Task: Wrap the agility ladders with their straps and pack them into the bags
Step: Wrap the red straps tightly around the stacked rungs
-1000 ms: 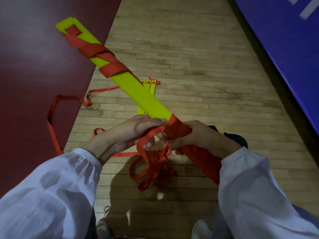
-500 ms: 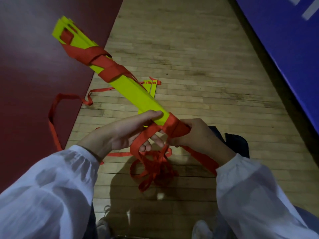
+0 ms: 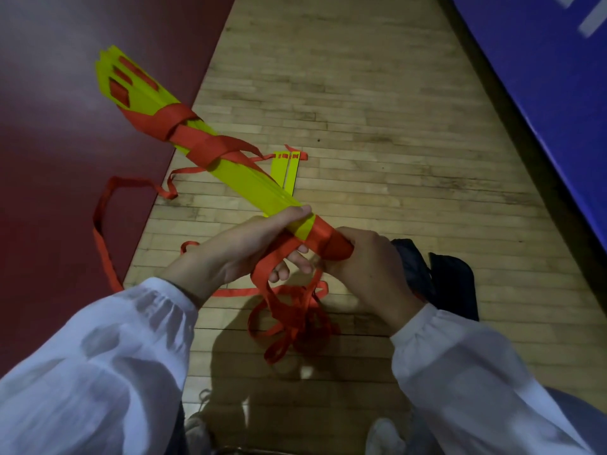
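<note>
Red flooring (image 3: 65, 159) fills the left, with a loose loop of strap (image 3: 99, 231) trailing across its edge. The yellow ladder bundle (image 3: 249, 182) slants above the wooden floor (image 3: 361, 93), far end up-left, strap wound round its middle and near end. The left hand (image 3: 236, 254) grips it, thumb along the top, strap crossing its curled fingers. The right hand (image 3: 368, 267) is clamped round the wrapped near end. A dark bag (image 3: 453, 284) lies on the floor just right.
</note>
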`<act>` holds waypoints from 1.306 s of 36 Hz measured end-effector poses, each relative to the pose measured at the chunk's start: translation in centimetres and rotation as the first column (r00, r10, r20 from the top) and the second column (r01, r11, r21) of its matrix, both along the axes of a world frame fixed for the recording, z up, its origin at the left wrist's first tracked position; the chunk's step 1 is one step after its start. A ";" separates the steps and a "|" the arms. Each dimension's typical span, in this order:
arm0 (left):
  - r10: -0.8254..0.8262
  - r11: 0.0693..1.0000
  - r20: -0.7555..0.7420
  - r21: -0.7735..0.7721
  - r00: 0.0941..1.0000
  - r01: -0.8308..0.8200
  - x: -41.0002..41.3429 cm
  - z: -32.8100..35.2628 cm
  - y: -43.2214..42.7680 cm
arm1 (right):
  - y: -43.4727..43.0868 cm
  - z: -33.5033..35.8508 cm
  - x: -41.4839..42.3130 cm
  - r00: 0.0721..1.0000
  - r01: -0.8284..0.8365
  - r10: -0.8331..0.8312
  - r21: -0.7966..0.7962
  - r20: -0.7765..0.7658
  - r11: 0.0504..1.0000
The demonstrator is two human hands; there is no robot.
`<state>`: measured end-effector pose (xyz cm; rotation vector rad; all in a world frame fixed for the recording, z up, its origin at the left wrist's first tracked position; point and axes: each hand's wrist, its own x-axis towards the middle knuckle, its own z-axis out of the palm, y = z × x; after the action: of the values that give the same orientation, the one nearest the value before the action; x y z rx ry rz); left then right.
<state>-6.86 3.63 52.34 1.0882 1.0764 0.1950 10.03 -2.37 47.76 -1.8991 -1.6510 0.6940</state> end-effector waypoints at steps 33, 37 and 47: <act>0.048 0.988 0.025 0.144 0.999 -0.051 0.4 0.0 -0.6 | 0.7 0.8 0.7 0.903 -0.157 0.034 -0.255 -0.429 0.954; 0.003 0.999 0.087 0.043 0.996 -0.007 0.2 0.1 -0.5 | 0.6 0.6 0.5 0.921 -0.072 -0.019 -0.217 -0.390 0.973; 0.016 0.998 0.044 0.055 0.999 -0.018 -0.1 0.4 -0.1 | 0.9 0.5 0.6 0.958 0.053 -0.102 -0.183 -0.268 0.982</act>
<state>-6.95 3.57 52.76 1.1202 1.0467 0.2622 10.62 -1.42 48.31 -1.8734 -1.3719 1.0483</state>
